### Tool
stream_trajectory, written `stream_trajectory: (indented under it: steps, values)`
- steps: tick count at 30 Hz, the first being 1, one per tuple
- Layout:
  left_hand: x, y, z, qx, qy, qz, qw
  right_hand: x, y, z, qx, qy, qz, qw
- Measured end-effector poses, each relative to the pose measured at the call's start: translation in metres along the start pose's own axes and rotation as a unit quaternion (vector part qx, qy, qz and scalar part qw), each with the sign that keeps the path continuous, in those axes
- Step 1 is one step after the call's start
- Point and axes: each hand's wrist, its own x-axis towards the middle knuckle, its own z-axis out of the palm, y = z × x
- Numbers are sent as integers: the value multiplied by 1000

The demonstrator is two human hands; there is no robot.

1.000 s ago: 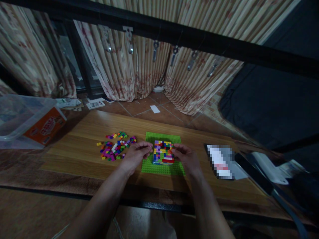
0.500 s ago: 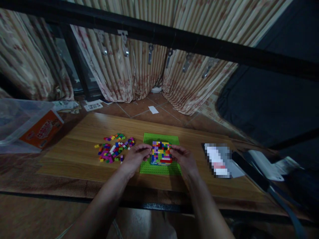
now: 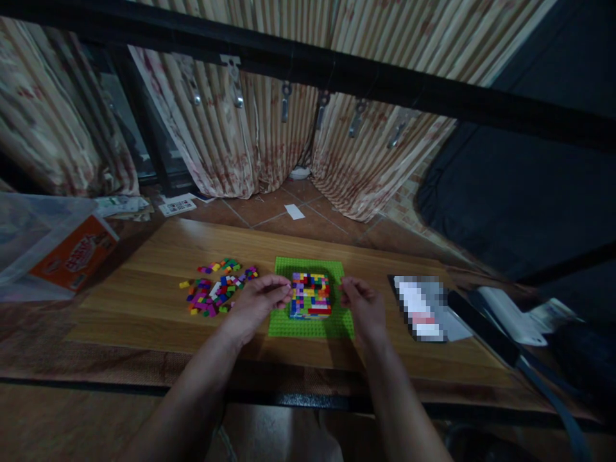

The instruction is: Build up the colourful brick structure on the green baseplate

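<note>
A block built of many-coloured toy bricks sits on a green studded baseplate, with gaps in its top. My left hand is at the block's left side, thumb and forefinger pinched together at its upper edge. Whether a small brick is between those fingertips I cannot make out. My right hand is off the block's right side, over the baseplate's right edge, its fingers curled in a pinch. Anything in that pinch is too small to name. Loose bricks lie in a pile left of the baseplate, partly behind my left hand.
The baseplate and bricks are on a wooden board. A clear plastic tub with an orange label stands at the left. On the right lie a blurred-out flat item, a dark strap and a white object.
My right hand has drawn away from the block to the right, its fingers still pinched. My left hand stays at the block's left side. The view has shifted slightly.
</note>
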Motion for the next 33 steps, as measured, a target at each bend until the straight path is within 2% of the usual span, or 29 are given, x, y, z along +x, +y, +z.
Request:
stream_trajectory:
  steps: [2,5,10,14,21,26,30,33]
  values:
    - [-1,0,1,0,-36,-6,999,-3,-5,3,-20,3,-61,998]
    - [-2,-2,3,-3,-70,-13,997,-13,-10,10,-38,-64,-128,989]
    - [-1,-4,5,12,-87,-16,996,-27,-14,19,-96,-205,-188,956]
    - [-2,-2,4,-7,-87,-21,996,-33,-16,23,-115,-246,-218,937]
    - [-4,-1,6,-32,-77,-40,996,-36,-17,22,-110,-253,-235,932]
    - [-4,-2,5,-59,-98,-51,992,-37,-20,21,-95,-266,-207,937]
    - [-2,0,2,-28,-70,-34,997,-36,-20,18,-71,-226,-160,958]
    - [0,0,0,-15,-42,-24,999,-33,-17,16,-44,-193,-154,968]
